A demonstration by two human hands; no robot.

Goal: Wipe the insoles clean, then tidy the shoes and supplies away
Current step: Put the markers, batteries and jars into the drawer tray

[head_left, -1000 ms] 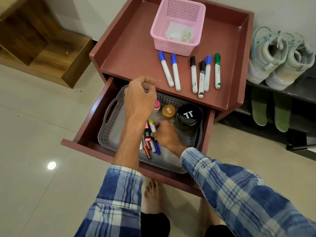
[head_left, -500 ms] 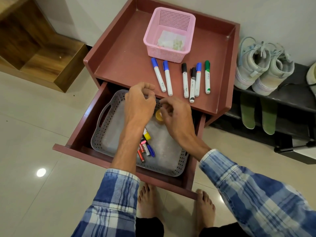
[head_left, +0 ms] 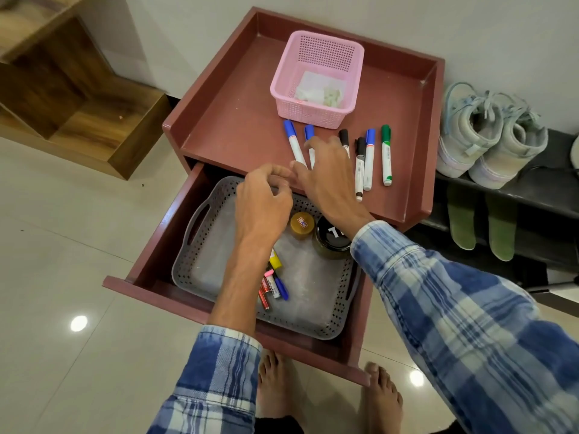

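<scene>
Seen from above: an open maroon drawer (head_left: 150, 261) is being stood over, w/ bare feet (head_left: 275, 393) showing just in front of it. Inside the drawer a grey tray (head_left: 200, 245) is being used as a catch-all. It holds an amber jar (head_left: 301, 225) and a black-lidded jar (head_left: 333, 238) toward the drawer's back-R corner, plus a clump of pens & highlighters (head_left: 272, 283) near the drawer's middle.

The L hand (head_left: 263, 202) is being held over the drawer w/ fingers curled and thumb close to the index tip; whether anything small is being pinched cannot be told. The R hand (head_left: 326, 177) is being stretched past the drawer's back edge onto the table (head_left: 238, 120) above it. Its fingers are spread & straight, grasping nothing, and are lying over the blue-capped markers (head_left: 294, 142). More markers, ending in a green marker (head_left: 386, 155), are lying side by side back-R of the drawer, prob. so they can be swept up together.

Farther behind the drawer a pink basket (head_left: 316, 79) is holding white wipes (head_left: 319, 89). R of the drawer a shoe rack (head_left: 532, 189) is carrying pale sneakers (head_left: 488, 133), w/ the green insoles (head_left: 460, 220) propped on end on the shelf beneath, prob. for airing.

Judged step: supplies are being tidied into the drawer. The markers are round and may roll if nudged.
</scene>
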